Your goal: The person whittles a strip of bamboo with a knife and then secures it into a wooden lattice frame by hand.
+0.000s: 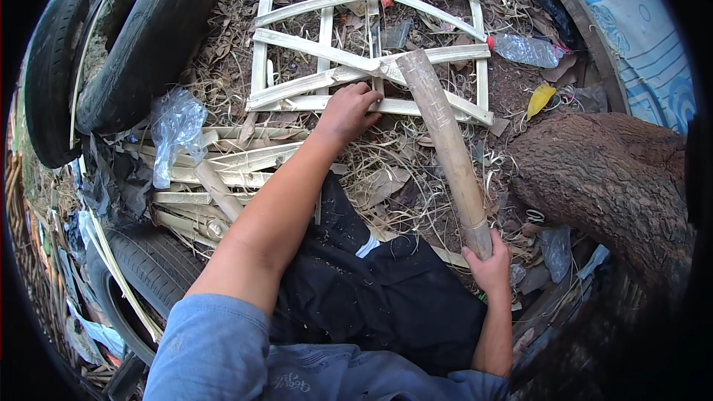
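A lattice of pale split bamboo slats (319, 50) lies on the ground ahead of me, with crossing diagonal strips. My left hand (349, 113) is at its near edge, fingers curled round the slats close to the end of a middle upright. My right hand (490, 261) grips the lower end of a thick bamboo stick (449, 148). The stick slants up and to the left, and its far end lies over the right side of the lattice in this view. Whether it touches the slats I cannot tell.
Split bamboo pieces (193, 197) are heaped at left by a clear plastic bag (177, 130). Old tyres (160, 44) stand beyond. On the right are a thick tree trunk (601, 171), a plastic bottle (527, 50) and a blue patterned sheet (631, 22). Shavings and dry leaves litter the soil.
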`<state>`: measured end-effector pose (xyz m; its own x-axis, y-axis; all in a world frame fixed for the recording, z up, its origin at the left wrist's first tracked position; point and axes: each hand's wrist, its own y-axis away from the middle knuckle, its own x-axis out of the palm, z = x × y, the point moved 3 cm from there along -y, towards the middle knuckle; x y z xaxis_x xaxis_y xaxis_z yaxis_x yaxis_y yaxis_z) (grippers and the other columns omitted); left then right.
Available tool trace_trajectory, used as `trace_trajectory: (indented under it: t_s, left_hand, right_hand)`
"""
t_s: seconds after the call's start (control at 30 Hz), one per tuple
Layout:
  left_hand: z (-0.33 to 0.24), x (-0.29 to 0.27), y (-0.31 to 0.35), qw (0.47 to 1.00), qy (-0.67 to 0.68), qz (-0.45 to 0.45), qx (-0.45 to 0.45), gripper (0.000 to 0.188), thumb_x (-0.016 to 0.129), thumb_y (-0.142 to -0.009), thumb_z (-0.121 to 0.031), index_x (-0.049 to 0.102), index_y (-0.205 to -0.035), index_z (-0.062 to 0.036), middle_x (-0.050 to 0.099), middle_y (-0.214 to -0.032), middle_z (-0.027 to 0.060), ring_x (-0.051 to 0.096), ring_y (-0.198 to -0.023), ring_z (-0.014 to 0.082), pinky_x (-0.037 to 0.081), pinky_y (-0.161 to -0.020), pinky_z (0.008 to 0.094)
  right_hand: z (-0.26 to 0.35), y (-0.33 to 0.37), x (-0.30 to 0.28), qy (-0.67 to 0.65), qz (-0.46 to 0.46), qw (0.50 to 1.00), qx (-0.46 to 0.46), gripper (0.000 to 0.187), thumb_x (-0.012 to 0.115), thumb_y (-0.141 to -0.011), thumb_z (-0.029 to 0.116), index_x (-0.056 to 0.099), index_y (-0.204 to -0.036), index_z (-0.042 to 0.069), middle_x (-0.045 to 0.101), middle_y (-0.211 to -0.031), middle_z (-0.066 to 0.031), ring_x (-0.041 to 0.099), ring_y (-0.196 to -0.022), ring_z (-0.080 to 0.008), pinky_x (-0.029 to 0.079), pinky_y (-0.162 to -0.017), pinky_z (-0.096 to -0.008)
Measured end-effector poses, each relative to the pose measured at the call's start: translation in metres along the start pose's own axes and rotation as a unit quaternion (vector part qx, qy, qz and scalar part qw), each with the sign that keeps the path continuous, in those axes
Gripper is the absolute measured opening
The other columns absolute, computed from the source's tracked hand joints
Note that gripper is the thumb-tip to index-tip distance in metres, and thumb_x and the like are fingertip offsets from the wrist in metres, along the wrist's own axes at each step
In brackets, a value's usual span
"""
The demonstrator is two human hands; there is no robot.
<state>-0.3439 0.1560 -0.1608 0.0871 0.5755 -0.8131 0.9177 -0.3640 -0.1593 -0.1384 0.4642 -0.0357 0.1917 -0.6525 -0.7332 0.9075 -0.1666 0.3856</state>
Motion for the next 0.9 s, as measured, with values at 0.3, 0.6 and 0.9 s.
trace_trajectory:
  t_s: [0.3,0.6,0.9]
  left_hand:
    - [0.003,0.002,-0.003,0.998,0.04,-0.018,0.034,0.028,0.07,-0.075,-0.01,0.062,-0.101,-0.0064,0.059,-0.093,0.0128,0.062,-0.089,0.0332,0.053,-0.08,0.0411]
    - [-0.005,-0.017,-0.012,0.978,0.131,0.14,-0.086,0.053,0.05,-0.073,0.001,0.042,-0.125,0.0026,0.056,-0.12,0.0271,0.054,-0.113,0.0427,0.044,-0.099,0.0442]
    - [-0.001,-0.01,-0.032,0.956,0.069,-0.058,-0.28,0.032,0.054,-0.092,-0.024,0.069,-0.085,0.0032,0.064,-0.081,0.0298,0.062,-0.081,0.0471,0.049,-0.08,0.0529]
  right_hand:
    - [-0.005,-0.001,0.0,0.021,-0.007,1.0,-0.02,0.038,0.077,-0.069,0.019,0.06,-0.096,0.0,0.069,-0.084,-0.0202,0.069,-0.081,-0.038,0.053,-0.07,-0.0425]
    - [-0.008,0.001,-0.002,0.027,-0.001,1.0,0.003,0.041,0.078,-0.068,0.02,0.06,-0.097,-0.001,0.068,-0.084,-0.0212,0.068,-0.081,-0.0374,0.052,-0.071,-0.0422]
    - [-0.002,0.002,-0.008,0.02,-0.013,1.0,-0.01,0.044,0.08,-0.067,0.027,0.061,-0.098,0.004,0.068,-0.084,-0.0212,0.067,-0.082,-0.0402,0.053,-0.07,-0.0455]
